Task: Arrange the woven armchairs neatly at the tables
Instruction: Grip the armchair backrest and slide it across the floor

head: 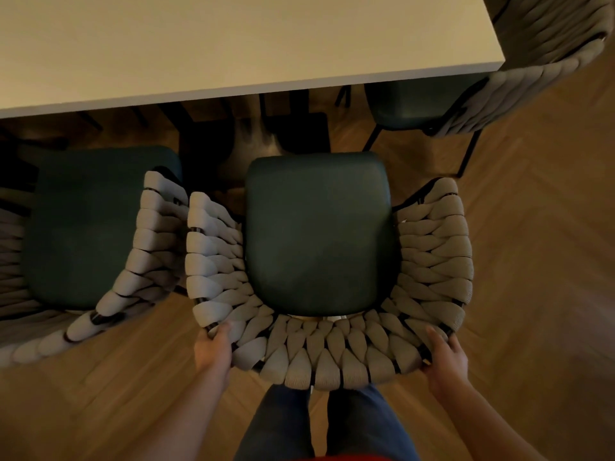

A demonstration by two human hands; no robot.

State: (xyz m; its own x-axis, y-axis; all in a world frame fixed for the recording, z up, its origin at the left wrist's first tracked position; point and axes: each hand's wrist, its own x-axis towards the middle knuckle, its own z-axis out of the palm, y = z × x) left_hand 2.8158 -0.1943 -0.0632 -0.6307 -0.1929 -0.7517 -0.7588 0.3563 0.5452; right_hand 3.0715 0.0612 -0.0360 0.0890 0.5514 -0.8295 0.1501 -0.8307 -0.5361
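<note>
Woven armchair (319, 247) (dark green seat) faces the table's (233, 44) near edge; left hand (213, 349) and right hand (444, 356) grasp its backrest.

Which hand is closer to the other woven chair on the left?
Left. The left hand grips the middle chair's back corner right beside the neighbouring grey woven armchair with dark green seat; the right hand holds the far corner.

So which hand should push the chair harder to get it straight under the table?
Probably the right hand. Both hands grip the middle armchair, but its left arm nearly touches the neighbouring armchair, so the left hand has less room.
</note>
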